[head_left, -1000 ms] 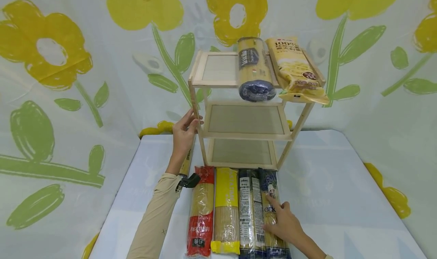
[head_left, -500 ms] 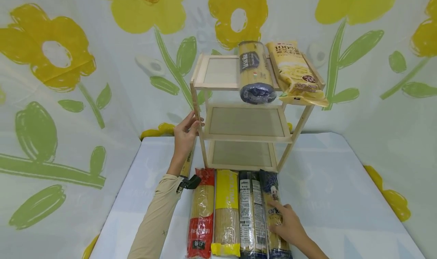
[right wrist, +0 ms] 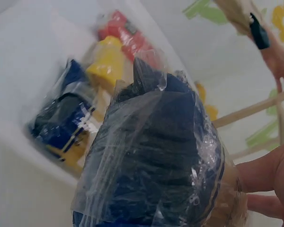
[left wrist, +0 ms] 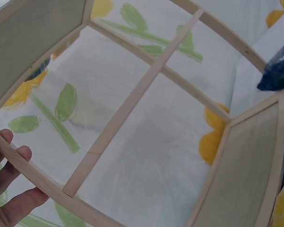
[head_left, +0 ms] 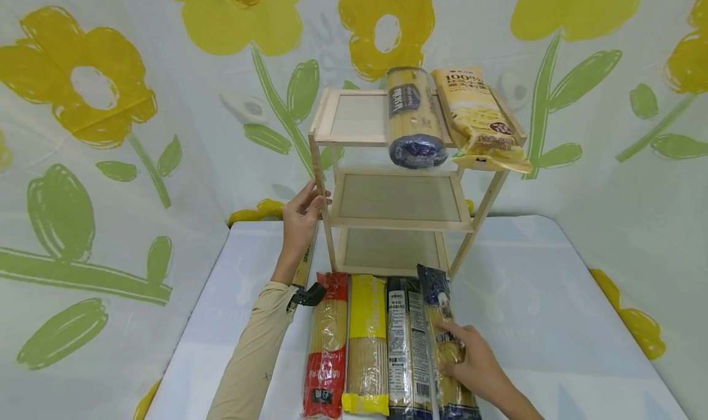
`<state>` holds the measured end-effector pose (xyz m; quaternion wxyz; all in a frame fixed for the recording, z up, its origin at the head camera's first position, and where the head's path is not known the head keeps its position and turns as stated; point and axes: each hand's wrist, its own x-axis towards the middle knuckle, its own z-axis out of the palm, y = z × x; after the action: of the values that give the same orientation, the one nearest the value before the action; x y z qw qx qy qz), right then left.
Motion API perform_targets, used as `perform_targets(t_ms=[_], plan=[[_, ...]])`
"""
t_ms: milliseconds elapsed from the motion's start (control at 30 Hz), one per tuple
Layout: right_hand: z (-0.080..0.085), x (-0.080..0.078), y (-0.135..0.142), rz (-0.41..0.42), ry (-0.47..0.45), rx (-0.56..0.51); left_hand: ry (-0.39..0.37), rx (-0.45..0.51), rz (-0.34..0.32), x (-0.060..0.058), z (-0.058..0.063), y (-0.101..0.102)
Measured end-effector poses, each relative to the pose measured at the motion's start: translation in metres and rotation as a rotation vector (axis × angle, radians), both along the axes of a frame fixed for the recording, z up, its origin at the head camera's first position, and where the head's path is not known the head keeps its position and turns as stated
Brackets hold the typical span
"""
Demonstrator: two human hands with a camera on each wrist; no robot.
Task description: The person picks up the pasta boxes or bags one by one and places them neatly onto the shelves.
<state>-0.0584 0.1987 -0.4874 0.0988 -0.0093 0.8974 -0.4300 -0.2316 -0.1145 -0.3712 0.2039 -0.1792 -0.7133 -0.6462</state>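
My left hand (head_left: 298,220) holds the left front post of a three-tier wooden shelf rack (head_left: 395,225); the left wrist view shows fingers (left wrist: 24,204) and thumb about the strip of wood. With my right hand (head_left: 478,361) I grip a dark blue-ended spaghetti pack (head_left: 435,297), the rightmost of the row before the rack. Its far end stands tilted slightly up and left. In the right wrist view its crinkled blue wrapper end (right wrist: 151,156) fills the middle. Beside it lie a white-labelled pasta pack (head_left: 399,340), a yellow one (head_left: 367,309) and a red one (head_left: 327,321).
On the rack's top tier lie a blue-ended pasta pack (head_left: 412,106) and a yellow pasta bag (head_left: 475,109), both overhanging the front edge. Another narrow spaghetti pack (head_left: 303,266) lies left of the rack, partly behind my left forearm. A flowered cloth (head_left: 193,100) hangs around the table.
My right hand has closed round the rightmost spaghetti pack, and its far end has risen and swung a little left. The left hand stays on the post. The head view shifted slightly.
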Motion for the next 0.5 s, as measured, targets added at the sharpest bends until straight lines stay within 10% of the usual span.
perform_targets(t_ms=[500], plan=[[0.061, 0.011, -0.007, 0.167, 0.156, 0.001, 0.009, 0.006, 0.002, 0.001, 0.001, 0.0]])
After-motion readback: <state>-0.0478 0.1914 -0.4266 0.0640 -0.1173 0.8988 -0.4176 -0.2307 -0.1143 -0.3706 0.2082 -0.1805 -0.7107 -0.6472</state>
